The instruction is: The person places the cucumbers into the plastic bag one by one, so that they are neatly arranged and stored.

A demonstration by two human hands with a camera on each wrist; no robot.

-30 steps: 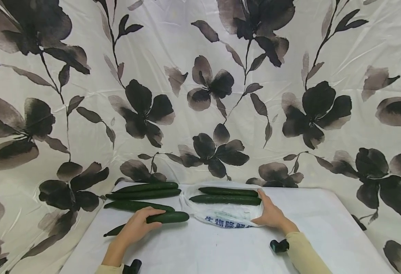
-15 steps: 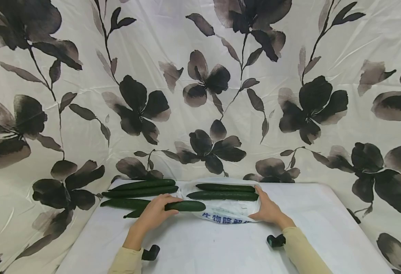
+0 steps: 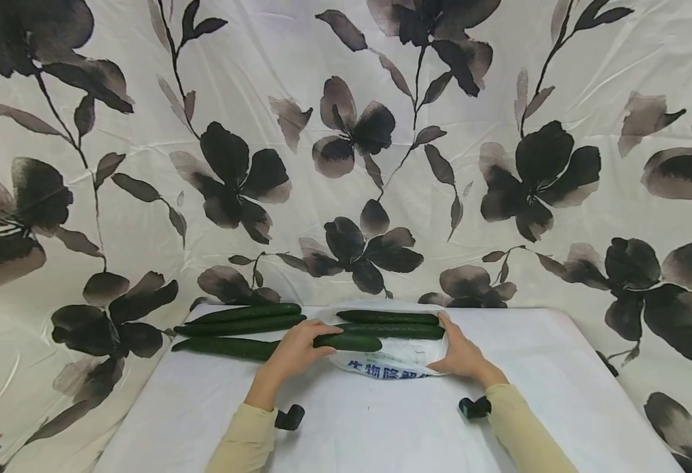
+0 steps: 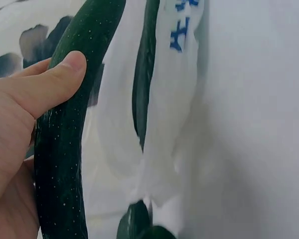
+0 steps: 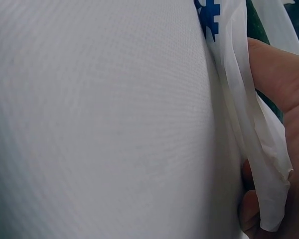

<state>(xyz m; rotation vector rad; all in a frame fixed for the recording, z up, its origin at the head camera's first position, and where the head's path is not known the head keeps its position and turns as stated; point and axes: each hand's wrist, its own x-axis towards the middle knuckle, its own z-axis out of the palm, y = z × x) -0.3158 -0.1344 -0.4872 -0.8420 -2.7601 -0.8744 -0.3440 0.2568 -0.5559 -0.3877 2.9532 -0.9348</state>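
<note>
My left hand [image 3: 298, 351] grips a long dark green cucumber [image 3: 354, 342], whose front end reaches over the white plastic bag [image 3: 375, 368] with blue printed characters. In the left wrist view the thumb lies across the speckled skin of this cucumber [image 4: 62, 149]. Two more cucumbers [image 3: 390, 331] lie side by side in the bag. At the bag's right end my right hand [image 3: 464, 355] holds its edge. The right wrist view has the thumb on the inner side of the plastic [image 5: 236, 64], with fingertips curled around underneath.
Two cucumbers [image 3: 239, 322] lie together at the back left of the white table [image 3: 381, 427]. Another cucumber [image 3: 221, 347] lies in front of them, its right end hidden by the left hand. A floral cloth [image 3: 357, 164] hangs behind the table.
My left hand has carried its cucumber from the left part of the table rightward and back, over the bag. The right hand stays at the bag's right edge.
</note>
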